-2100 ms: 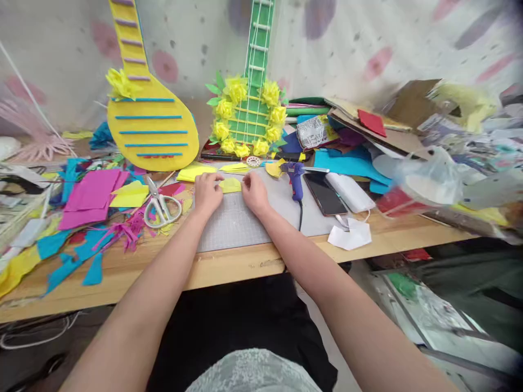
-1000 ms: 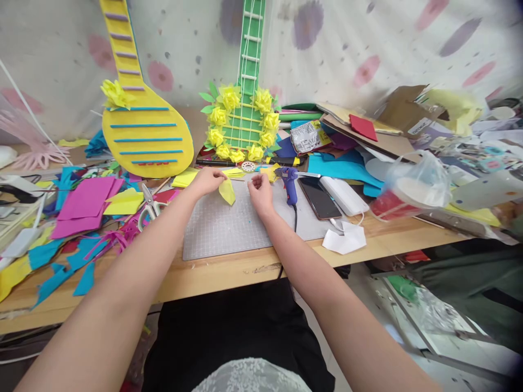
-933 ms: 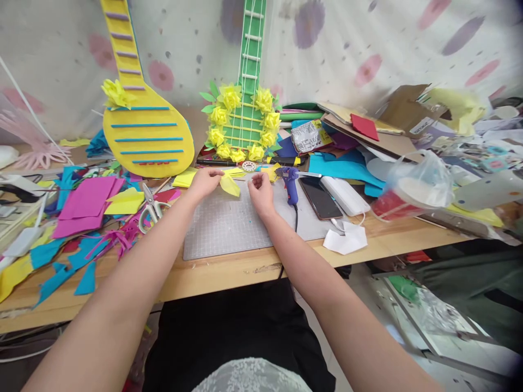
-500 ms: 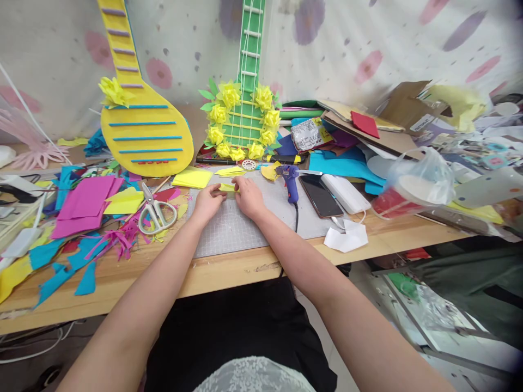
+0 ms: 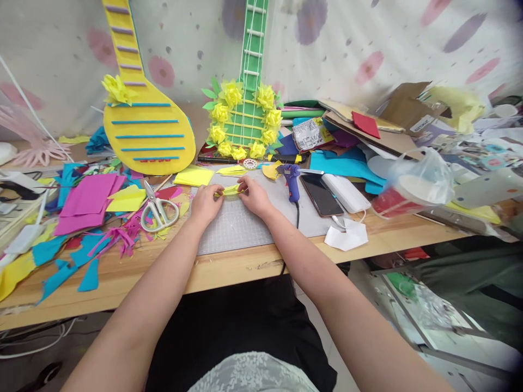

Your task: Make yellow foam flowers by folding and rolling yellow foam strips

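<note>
A small strip of yellow paper [image 5: 231,190] stretches between my two hands, just above the grey cutting mat [image 5: 232,231]. My left hand [image 5: 207,204] pinches its left end, and my right hand [image 5: 254,196] grips the right end. Behind them lie a stack of yellow paper [image 5: 194,176] and loose yellow pieces [image 5: 231,170]. A purple glue gun [image 5: 291,182] rests on the mat to the right of my right hand. Farther back stands a green paper guitar [image 5: 250,117] ringed with yellow paper flowers [image 5: 232,93].
A yellow paper lute shape [image 5: 149,128] leans at the back left. White-handled scissors [image 5: 159,212] lie among magenta sheets [image 5: 86,204] and blue scraps [image 5: 90,276] on the left. On the right are a phone [image 5: 321,194], a white power bank [image 5: 345,193] and a bagged cup [image 5: 412,190].
Both hands have shifted slightly, and the right hand has moved a little to the right. The yellow strip now shows more fully between the fingers. The view has moved a little.
</note>
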Demonstrator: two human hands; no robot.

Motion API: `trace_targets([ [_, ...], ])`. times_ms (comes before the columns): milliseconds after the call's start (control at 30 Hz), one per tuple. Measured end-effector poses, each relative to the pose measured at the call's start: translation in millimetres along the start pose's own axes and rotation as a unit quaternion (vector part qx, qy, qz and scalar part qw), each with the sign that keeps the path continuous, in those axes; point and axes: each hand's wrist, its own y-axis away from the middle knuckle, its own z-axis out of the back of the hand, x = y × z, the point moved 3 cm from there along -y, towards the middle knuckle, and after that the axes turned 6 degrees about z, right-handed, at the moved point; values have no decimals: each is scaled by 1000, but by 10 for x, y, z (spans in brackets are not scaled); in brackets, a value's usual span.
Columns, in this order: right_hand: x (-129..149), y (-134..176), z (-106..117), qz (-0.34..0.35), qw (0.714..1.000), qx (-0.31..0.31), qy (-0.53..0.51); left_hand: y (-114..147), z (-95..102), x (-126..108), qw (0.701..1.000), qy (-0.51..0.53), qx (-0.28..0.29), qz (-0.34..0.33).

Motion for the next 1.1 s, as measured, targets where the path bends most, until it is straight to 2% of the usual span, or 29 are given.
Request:
trace_targets([
  [333, -30, -21, -36, -64, 997, -21, -27, 10, -35, -2, 1000, -8, 1, -23],
  [533, -22, -26, -75, -76, 995, -52, -26, 6, -48, 6, 998, -19, -48, 35],
  [1100, -14, -40, -160, -72, 994, -57, 54, -11, -77, -29, 996, -35, -50, 71],
])
